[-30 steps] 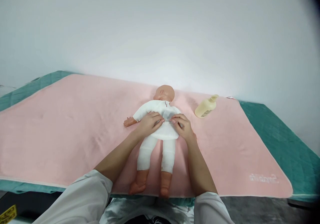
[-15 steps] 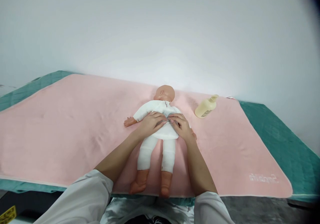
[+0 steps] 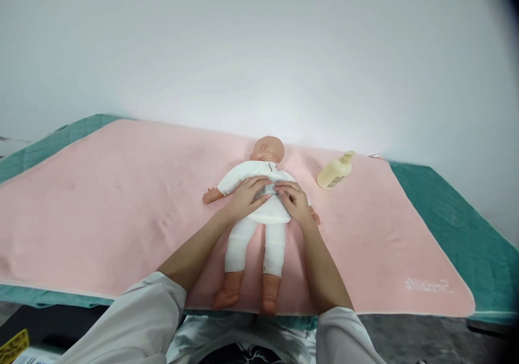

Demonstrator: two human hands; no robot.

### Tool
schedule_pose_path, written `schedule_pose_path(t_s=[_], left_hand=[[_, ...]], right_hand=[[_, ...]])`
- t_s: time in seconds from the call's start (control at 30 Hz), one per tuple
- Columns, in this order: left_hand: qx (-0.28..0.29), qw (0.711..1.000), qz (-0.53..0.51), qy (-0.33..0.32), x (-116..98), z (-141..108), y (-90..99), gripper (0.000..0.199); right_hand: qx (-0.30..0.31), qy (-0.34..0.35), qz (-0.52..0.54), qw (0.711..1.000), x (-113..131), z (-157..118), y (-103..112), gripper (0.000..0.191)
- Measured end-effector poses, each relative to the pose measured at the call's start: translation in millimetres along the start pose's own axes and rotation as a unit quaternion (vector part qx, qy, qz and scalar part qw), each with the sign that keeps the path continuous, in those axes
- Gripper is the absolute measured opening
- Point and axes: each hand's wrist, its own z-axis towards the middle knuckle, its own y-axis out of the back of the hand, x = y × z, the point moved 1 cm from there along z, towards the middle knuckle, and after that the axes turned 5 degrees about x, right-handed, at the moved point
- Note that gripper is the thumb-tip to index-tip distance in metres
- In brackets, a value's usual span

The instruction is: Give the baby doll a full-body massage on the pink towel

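Observation:
A baby doll [image 3: 272,211] in white clothes lies face down, its bare head [image 3: 269,149] away from me and its feet toward me. My left hand [image 3: 248,197] rests on the left side of the doll's back, thumb apart from the fingers. On the right side of the back lies my right hand [image 3: 294,199], fingers stretched inward and slightly bent. Both hands touch the white cloth, with their fingertips almost meeting near the middle. Neither hand holds anything that I can see.
A cream pump bottle [image 3: 335,171] leans at the right of the doll. Beneath everything is a pink mat [image 3: 101,202] on a green padded cover [image 3: 450,218]. A pale wall [image 3: 259,55] stands behind. A yellow label [image 3: 15,346] shows at the lower left.
My left fingers have slid slightly up the doll's back and its thumb and fingers are wider apart. The fingertips of both hands are a little farther from each other.

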Motion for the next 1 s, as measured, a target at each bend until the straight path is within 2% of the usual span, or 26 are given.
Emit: schedule_pose_path(t_s=[0.13,0.37,0.7,0.8,0.93,1.0], left_hand=[[0.000,1.000,0.005,0.007,-0.8,-0.2,-1.3,0.041],[0.020,0.999,0.028,0.016,1.5,0.2,-4.4,0.044],[0.019,0.999,0.037,0.029,4.4,1.0,-5.6,0.038],[-0.003,0.999,0.035,0.007,7.3,2.6,-6.6,0.038],[-0.074,0.996,0.050,-0.029,13.8,9.4,-6.6,0.035],[-0.092,0.993,0.064,-0.030,17.8,13.6,-7.7,0.033]], right_hand=[[-0.014,0.001,-0.015,1.000,0.6,0.2,0.6,0.025],[0.011,0.000,-0.004,1.000,-3.8,0.0,-3.4,0.029],[0.038,-0.021,-0.006,0.999,0.7,1.0,-4.0,0.032],[0.034,-0.013,-0.009,0.999,0.0,0.6,-2.7,0.033],[0.008,-0.008,-0.015,1.000,-2.5,0.6,-1.1,0.034],[-0.004,-0.008,-0.015,1.000,-4.2,1.0,-1.4,0.035]])
